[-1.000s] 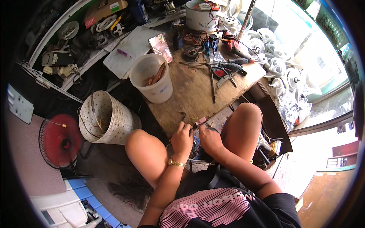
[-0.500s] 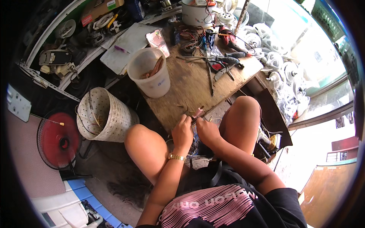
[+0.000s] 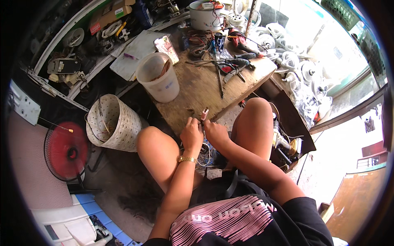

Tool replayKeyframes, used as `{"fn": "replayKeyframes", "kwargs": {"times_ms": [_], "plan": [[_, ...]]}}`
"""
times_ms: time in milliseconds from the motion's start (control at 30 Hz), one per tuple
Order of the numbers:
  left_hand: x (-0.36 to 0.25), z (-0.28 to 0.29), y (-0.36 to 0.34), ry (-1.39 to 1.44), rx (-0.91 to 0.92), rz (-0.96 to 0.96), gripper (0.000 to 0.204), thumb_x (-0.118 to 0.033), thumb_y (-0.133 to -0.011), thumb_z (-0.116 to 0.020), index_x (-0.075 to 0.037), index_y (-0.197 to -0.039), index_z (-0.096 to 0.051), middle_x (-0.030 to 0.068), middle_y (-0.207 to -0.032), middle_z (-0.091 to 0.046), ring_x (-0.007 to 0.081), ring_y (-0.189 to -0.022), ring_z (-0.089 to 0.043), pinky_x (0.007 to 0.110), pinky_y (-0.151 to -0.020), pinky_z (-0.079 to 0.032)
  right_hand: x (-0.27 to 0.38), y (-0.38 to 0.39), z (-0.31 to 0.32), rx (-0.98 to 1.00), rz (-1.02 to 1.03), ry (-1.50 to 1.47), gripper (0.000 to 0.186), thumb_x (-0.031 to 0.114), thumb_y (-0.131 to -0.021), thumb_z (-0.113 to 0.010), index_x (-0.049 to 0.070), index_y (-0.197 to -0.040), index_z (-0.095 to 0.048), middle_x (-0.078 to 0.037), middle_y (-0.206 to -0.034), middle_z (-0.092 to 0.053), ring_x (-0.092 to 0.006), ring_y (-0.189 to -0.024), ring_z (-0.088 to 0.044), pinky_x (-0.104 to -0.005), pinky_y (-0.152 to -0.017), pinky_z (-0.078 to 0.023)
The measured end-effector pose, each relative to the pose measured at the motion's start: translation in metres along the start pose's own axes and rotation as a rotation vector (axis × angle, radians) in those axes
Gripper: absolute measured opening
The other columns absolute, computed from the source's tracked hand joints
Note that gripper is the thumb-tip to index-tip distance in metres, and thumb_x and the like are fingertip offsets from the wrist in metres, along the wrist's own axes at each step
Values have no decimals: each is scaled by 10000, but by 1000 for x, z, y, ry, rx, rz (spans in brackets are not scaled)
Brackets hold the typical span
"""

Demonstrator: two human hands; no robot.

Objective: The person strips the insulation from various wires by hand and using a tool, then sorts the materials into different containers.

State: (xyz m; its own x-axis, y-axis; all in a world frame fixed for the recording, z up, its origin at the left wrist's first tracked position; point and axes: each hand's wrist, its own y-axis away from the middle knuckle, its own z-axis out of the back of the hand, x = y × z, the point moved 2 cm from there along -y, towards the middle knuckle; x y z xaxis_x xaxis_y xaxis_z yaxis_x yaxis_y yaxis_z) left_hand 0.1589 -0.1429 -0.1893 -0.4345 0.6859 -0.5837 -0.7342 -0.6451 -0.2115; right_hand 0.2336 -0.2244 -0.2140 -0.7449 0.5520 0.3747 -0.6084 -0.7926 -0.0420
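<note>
Sits at a wooden table (image 3: 195,90), with knees parted before its near edge. Has, past the table's right side, a heap of white parts (image 3: 299,71), some in clear plastic. Has, at far left, a red fan (image 3: 67,149) behind a round dark grille. Has, between fan and table, a white bin (image 3: 125,127) pierced with holes and holding wires. Has, on the table's left part, a translucent tub (image 3: 165,89), and at the far end a white pot (image 3: 203,21).

Faces a red drill (image 3: 237,39) lying near the pot, on the table's right part. Closes both hands, left hand (image 3: 191,133) and right hand (image 3: 215,133), around the lower end of a pink piece (image 3: 205,114), with fingertips nearly meeting; cannot tell which fingers bear the grip.

Has a phone (image 3: 167,48) just beyond the tub, and brown strips (image 3: 163,69) leaning inside that tub. Wears a gold watch (image 3: 187,159) on the left wrist. Holds the pink piece at the table's near edge, jutting up past the fingertips, dark at its upper end; cannot tell whether touching the wood.
</note>
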Motion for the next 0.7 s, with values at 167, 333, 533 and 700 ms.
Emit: {"fn": "replayKeyframes", "kwargs": {"times_ms": [167,333,533,700], "plan": [[-8,-4,2,-119,10,-16,72,-106,-870,-521,-36,-862,-538,131,-953,-568,396,-788,-611,495,-653,-488,-1,0,-5,-29,-7,-7,127,118,-840,-492,-5,-840,-522,-205,-668,-645,-345,-627,-667,-437,-545,-531],[0,3,-7,-153,80,5,135,-168,-894,-482,-43,-874,-528,136,-998,-568,407,-836,-600,500,-694,-482,3,1,-4,-11,3,-9,123,110,-840,-501,-8,-843,-537,-200,-678,-652,-333,-632,-674,-418,-541,-538],[-9,-4,1,-199,89,-37,117,-142,-897,-467,-34,-916,-509,174,-998,-563,425,-859,-588,512,-711,-474,-1,3,-4,-101,-40,7,109,94,-823,-533,0,-806,-585,-179,-689,-667,-315,-633,-686,-391,-545,-556],[7,-1,-15,-212,65,-73,76,-106,-865,-551,-37,-890,-534,158,-958,-573,425,-831,-586,511,-711,-478,9,4,-5,-102,11,24,100,80,-807,-541,6,-784,-604,-173,-701,-672,-307,-634,-688,-379,-543,-556]]}}
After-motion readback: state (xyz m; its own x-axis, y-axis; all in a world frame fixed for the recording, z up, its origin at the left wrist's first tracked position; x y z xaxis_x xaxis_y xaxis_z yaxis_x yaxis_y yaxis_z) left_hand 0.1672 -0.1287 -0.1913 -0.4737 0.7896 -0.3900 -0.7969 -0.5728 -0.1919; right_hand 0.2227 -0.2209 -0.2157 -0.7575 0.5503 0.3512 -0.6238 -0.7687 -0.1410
